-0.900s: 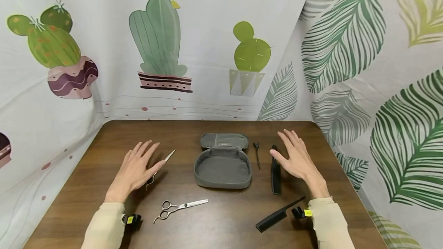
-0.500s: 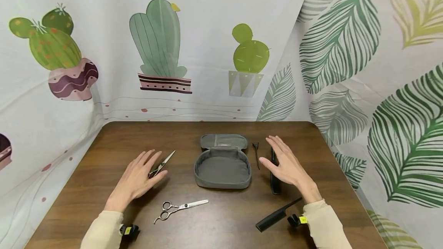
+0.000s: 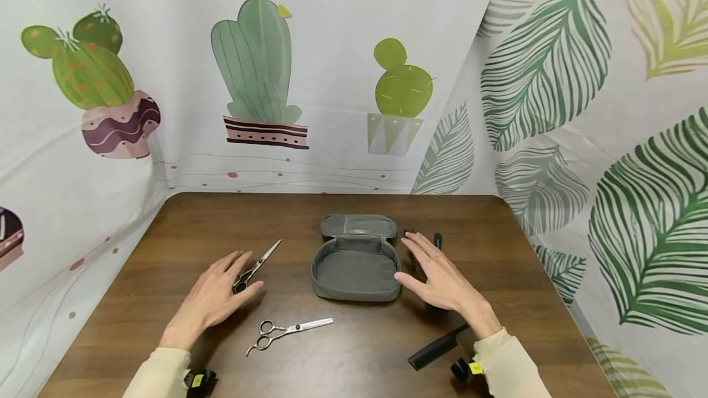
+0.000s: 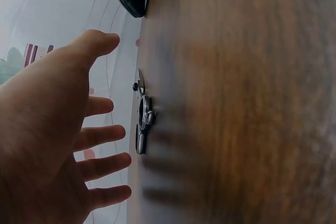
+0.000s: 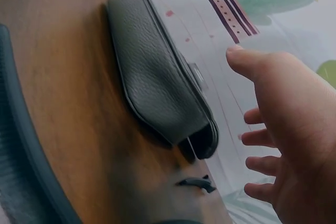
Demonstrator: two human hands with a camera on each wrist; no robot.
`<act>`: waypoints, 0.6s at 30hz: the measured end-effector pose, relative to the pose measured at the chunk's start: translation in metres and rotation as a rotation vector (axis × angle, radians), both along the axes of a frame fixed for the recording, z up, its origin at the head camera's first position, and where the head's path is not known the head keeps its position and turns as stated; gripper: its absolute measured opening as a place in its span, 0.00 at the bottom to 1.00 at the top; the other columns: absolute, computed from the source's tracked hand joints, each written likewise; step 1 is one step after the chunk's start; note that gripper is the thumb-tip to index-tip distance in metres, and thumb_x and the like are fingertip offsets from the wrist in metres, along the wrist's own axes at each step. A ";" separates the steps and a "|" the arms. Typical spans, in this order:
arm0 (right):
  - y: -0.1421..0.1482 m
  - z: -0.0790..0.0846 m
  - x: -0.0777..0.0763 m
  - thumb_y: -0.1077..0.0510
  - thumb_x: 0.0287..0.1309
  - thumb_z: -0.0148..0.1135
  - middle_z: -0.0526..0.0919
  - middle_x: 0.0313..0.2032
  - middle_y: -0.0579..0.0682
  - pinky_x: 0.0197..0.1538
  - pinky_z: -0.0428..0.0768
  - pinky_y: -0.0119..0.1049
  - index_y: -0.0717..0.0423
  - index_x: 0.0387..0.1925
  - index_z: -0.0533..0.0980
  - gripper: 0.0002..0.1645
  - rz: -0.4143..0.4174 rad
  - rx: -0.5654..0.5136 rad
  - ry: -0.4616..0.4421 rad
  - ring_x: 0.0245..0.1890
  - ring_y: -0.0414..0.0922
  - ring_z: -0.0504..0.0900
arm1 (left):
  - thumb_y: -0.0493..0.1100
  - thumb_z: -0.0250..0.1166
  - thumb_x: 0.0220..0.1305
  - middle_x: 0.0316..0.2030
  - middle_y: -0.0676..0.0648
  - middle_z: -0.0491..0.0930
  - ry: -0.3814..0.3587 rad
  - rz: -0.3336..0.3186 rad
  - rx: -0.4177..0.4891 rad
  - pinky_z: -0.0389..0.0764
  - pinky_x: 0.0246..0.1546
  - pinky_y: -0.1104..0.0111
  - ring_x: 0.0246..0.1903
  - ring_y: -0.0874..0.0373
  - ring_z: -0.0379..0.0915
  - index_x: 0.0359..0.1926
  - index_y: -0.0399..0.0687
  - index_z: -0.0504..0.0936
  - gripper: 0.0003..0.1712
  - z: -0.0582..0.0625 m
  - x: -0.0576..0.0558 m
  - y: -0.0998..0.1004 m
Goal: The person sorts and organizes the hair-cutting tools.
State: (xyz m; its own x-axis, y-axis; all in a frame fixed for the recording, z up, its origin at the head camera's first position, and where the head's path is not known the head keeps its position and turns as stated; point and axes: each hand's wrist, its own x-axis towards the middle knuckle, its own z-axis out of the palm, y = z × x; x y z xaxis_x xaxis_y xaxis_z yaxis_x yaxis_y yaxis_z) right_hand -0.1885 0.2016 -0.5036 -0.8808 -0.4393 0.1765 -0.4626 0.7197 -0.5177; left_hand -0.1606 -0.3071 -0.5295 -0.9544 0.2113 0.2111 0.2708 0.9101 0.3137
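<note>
My left hand [image 3: 212,300] hovers over the table with fingers straight and spread, beside a pair of scissors [image 3: 264,258]. Those scissors [image 4: 143,114] lie beyond the fingertips in the left wrist view. Nearer the front lie silver thinning scissors [image 3: 298,328]. A grey zip case [image 3: 356,294] stands with its lid flipped back. Just right of it, my right hand [image 3: 442,278] is held above the table, fingers extended and holding nothing. It mostly hides a black hair clip [image 5: 198,183] and a black comb [image 3: 438,241]. A second black comb [image 3: 434,352] lies near the right wrist.
The brown wooden table [image 3: 193,220] meets a white cloth backdrop [image 3: 337,48] printed with cacti and leaves. Small black cameras sit on both wrists. In the right wrist view, a comb [image 5: 31,135] fills the left edge.
My right hand has moved left and toward me, from over the black comb to beside the case. My left hand has drawn slightly back toward me. The tools and case stay put.
</note>
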 end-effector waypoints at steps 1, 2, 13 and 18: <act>-0.002 -0.001 0.001 0.34 0.77 0.67 0.61 0.89 0.56 0.85 0.67 0.72 0.55 0.88 0.64 0.51 0.009 0.003 -0.002 0.91 0.63 0.57 | 0.65 0.73 0.75 0.76 0.27 0.76 0.000 0.001 -0.003 0.77 0.71 0.28 0.73 0.23 0.75 0.80 0.45 0.76 0.44 0.000 0.000 0.000; -0.003 -0.001 0.001 0.34 0.78 0.67 0.61 0.90 0.55 0.85 0.67 0.71 0.55 0.88 0.64 0.51 0.018 0.009 -0.005 0.91 0.63 0.57 | 0.65 0.73 0.74 0.76 0.27 0.77 -0.001 0.002 -0.006 0.77 0.71 0.28 0.73 0.23 0.75 0.80 0.46 0.76 0.44 -0.001 0.000 0.000; -0.012 -0.010 0.004 0.31 0.78 0.66 0.64 0.88 0.59 0.81 0.74 0.67 0.58 0.87 0.65 0.53 0.042 0.054 -0.033 0.86 0.63 0.67 | 0.59 0.78 0.70 0.68 0.30 0.82 0.007 0.017 -0.051 0.80 0.66 0.31 0.66 0.25 0.79 0.71 0.40 0.84 0.38 -0.006 0.000 0.002; -0.012 -0.011 0.005 0.31 0.77 0.66 0.65 0.87 0.60 0.79 0.77 0.66 0.57 0.87 0.64 0.54 0.043 0.058 -0.044 0.84 0.64 0.71 | 0.53 0.80 0.68 0.63 0.32 0.85 0.049 0.003 -0.059 0.83 0.61 0.34 0.59 0.28 0.82 0.63 0.36 0.89 0.31 -0.006 -0.002 0.002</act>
